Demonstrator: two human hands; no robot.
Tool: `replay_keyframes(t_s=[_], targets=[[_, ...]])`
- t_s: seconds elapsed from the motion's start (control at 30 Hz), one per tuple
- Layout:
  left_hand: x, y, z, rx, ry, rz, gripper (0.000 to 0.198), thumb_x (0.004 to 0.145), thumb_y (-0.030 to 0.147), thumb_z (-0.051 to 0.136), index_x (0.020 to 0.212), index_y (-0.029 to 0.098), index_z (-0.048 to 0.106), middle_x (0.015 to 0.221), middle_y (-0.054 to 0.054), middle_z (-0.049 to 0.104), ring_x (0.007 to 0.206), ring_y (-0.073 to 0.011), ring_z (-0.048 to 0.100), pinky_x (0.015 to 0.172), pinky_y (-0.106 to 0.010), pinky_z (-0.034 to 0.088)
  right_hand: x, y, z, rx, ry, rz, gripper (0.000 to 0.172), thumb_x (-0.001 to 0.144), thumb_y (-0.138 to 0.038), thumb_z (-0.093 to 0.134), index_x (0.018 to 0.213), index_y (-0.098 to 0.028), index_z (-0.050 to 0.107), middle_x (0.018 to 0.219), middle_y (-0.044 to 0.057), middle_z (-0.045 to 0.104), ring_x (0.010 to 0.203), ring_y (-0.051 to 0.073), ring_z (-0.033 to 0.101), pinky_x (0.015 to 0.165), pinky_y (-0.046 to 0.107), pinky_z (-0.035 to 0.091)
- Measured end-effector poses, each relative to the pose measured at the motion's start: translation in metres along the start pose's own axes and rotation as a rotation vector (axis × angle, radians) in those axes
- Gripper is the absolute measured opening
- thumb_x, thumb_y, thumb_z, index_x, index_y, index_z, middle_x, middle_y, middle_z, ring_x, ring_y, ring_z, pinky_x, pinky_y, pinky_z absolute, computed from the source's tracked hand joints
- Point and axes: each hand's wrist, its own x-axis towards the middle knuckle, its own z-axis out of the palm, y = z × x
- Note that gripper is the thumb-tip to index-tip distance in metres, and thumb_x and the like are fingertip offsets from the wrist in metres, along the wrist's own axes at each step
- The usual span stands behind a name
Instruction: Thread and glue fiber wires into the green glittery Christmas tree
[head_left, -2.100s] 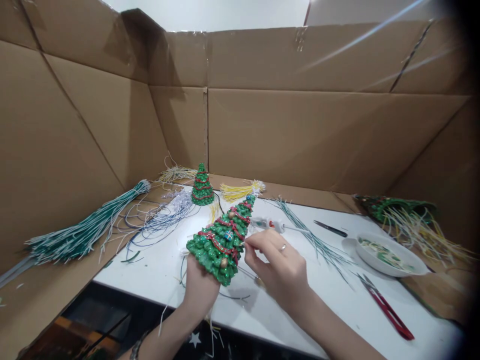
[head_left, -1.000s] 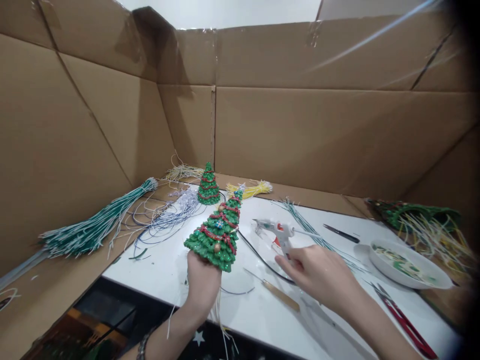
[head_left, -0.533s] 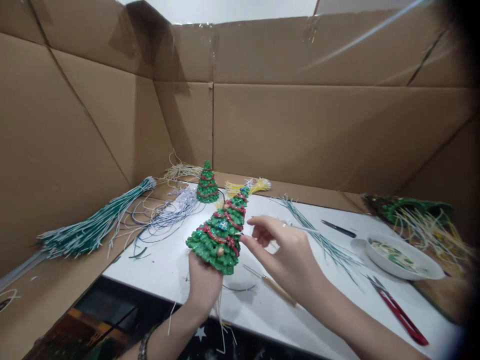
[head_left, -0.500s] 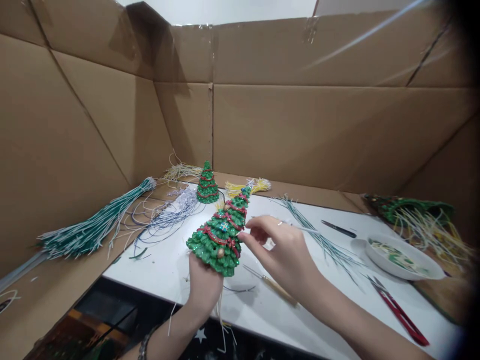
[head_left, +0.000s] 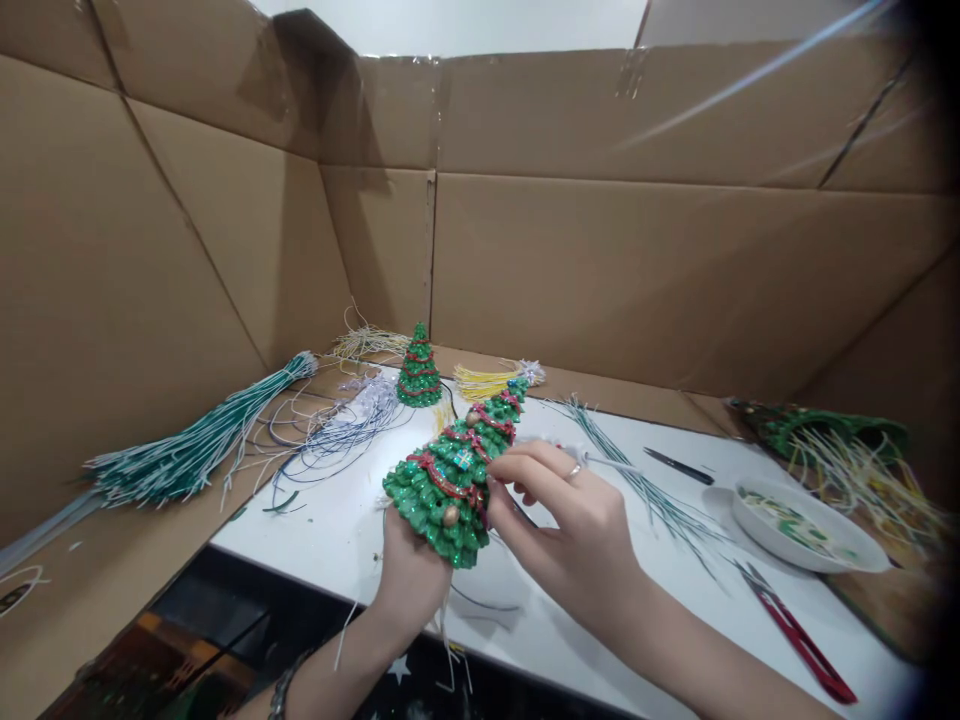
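A small green glittery Christmas tree ornament (head_left: 442, 490) with red garlands and gold balls leans to the right over the white table. My left hand (head_left: 414, 565) grips it from below at its base, the fingers hidden behind or inside it. Thin pale wires (head_left: 448, 640) hang beneath that hand. On the tree's right side, the thumb and fingers of my right hand (head_left: 566, 520) are pinched together against the branches. Whatever sits between those fingertips is too small or hidden to make out. Behind stands a second Christmas tree ornament (head_left: 419, 372), upright.
To the left lies a bundle of green wires (head_left: 202, 440), beside tangled blue-white wires (head_left: 337, 430). Yellow wires (head_left: 487, 381) and loose green wires (head_left: 637, 470) lie farther back. At right are a white bowl (head_left: 862, 553), a dark blade (head_left: 679, 465) and red-handled snips (head_left: 806, 640). Cardboard walls (head_left: 660, 270) surround the table.
The held tree has shifted slightly right and down in view. My right fingers have closed in against its side. A wooden-handled tool seen below my right hand earlier no longer shows.
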Motion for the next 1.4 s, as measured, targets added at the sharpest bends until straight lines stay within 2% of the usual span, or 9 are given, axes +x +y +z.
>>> replay_keyframes(t_s=[0.13, 0.27, 0.43, 0.57, 0.7, 0.87, 1.07, 1.2, 1.4], targets=[[0.004, 0.006, 0.0, -0.033, -0.121, -0.053, 0.025, 0.066, 0.026, 0.075, 0.088, 0.018, 0.069, 0.082, -0.006, 0.076, 0.074, -0.0241, 0.071, 0.065, -0.033, 0.059, 0.003, 0.006, -0.002, 0.062, -0.025, -0.013, 0.016, 0.086, -0.008, 0.053, 0.081, -0.018, 0.063, 0.077, 0.001, 0.065, 0.07, 0.011, 0.06, 0.063, 0.024, 0.049], [0.008, 0.012, 0.001, -0.064, -0.228, -0.121, 0.027, 0.064, 0.027, 0.078, 0.088, 0.017, 0.072, 0.086, -0.008, 0.076, 0.079, -0.0267, 0.071, 0.071, -0.037, 0.059, 0.004, 0.008, -0.006, 0.06, -0.05, -0.052, 0.018, 0.085, -0.007, 0.053, 0.082, -0.019, 0.065, 0.077, 0.001, 0.066, 0.068, 0.011, 0.06, 0.061, 0.025, 0.05], [0.008, 0.005, 0.0, -0.121, -0.184, -0.105, 0.025, 0.065, 0.023, 0.078, 0.089, 0.018, 0.073, 0.09, -0.007, 0.076, 0.084, -0.0274, 0.071, 0.077, -0.039, 0.059, 0.001, 0.006, -0.006, 0.055, -0.028, -0.029, 0.017, 0.087, -0.009, 0.055, 0.087, -0.02, 0.067, 0.083, 0.002, 0.07, 0.074, 0.012, 0.065, 0.066, 0.026, 0.054], [0.008, -0.002, 0.0, -0.066, -0.184, -0.067, 0.029, 0.067, 0.019, 0.076, 0.096, 0.019, 0.071, 0.094, -0.006, 0.076, 0.088, -0.0258, 0.071, 0.078, -0.036, 0.058, -0.006, 0.006, 0.003, 0.022, 0.023, 0.005, 0.012, 0.088, -0.015, 0.06, 0.095, -0.02, 0.067, 0.091, 0.004, 0.071, 0.082, 0.014, 0.067, 0.068, 0.027, 0.056], [0.009, 0.001, 0.002, 0.0, -0.096, -0.05, 0.033, 0.061, 0.019, 0.078, 0.093, 0.017, 0.07, 0.088, -0.006, 0.076, 0.087, -0.0255, 0.071, 0.08, -0.035, 0.057, -0.006, 0.008, 0.011, -0.033, 0.042, 0.001, 0.009, 0.09, -0.015, 0.057, 0.085, -0.019, 0.064, 0.083, 0.003, 0.07, 0.076, 0.014, 0.066, 0.067, 0.028, 0.055], [0.008, 0.007, 0.001, 0.009, -0.065, -0.107, 0.036, 0.058, 0.023, 0.081, 0.092, 0.016, 0.07, 0.085, -0.007, 0.076, 0.087, -0.0266, 0.071, 0.077, -0.034, 0.057, -0.001, 0.013, 0.006, 0.027, 0.018, -0.068, 0.013, 0.09, -0.009, 0.054, 0.089, -0.019, 0.063, 0.085, 0.004, 0.07, 0.08, 0.013, 0.066, 0.067, 0.026, 0.055], [0.007, -0.003, -0.006, -0.129, -0.213, -0.161, 0.039, 0.066, 0.015, 0.078, 0.104, 0.017, 0.07, 0.098, -0.007, 0.075, 0.086, -0.0237, 0.071, 0.08, -0.033, 0.056, 0.0, 0.018, 0.0, 0.102, 0.003, -0.105, 0.012, 0.089, -0.009, 0.057, 0.091, -0.018, 0.064, 0.087, 0.003, 0.071, 0.08, 0.011, 0.066, 0.068, 0.025, 0.056], [0.009, -0.004, -0.009, -0.178, -0.324, -0.181, 0.033, 0.073, 0.014, 0.073, 0.106, 0.017, 0.071, 0.103, -0.008, 0.075, 0.096, -0.0248, 0.069, 0.085, -0.034, 0.054, -0.001, 0.02, -0.003, -0.003, 0.005, -0.197, 0.017, 0.089, -0.005, 0.054, 0.093, -0.018, 0.065, 0.089, 0.005, 0.072, 0.078, 0.012, 0.065, 0.068, 0.026, 0.055], [0.009, -0.002, -0.006, -0.144, -0.369, -0.133, 0.034, 0.076, 0.018, 0.073, 0.11, 0.017, 0.071, 0.107, -0.01, 0.074, 0.1, -0.0265, 0.067, 0.089, -0.037, 0.053, 0.0, 0.027, -0.011, -0.06, -0.05, -0.353, 0.027, 0.087, 0.002, 0.049, 0.097, -0.017, 0.065, 0.091, 0.006, 0.072, 0.074, 0.012, 0.064, 0.062, 0.024, 0.05]])
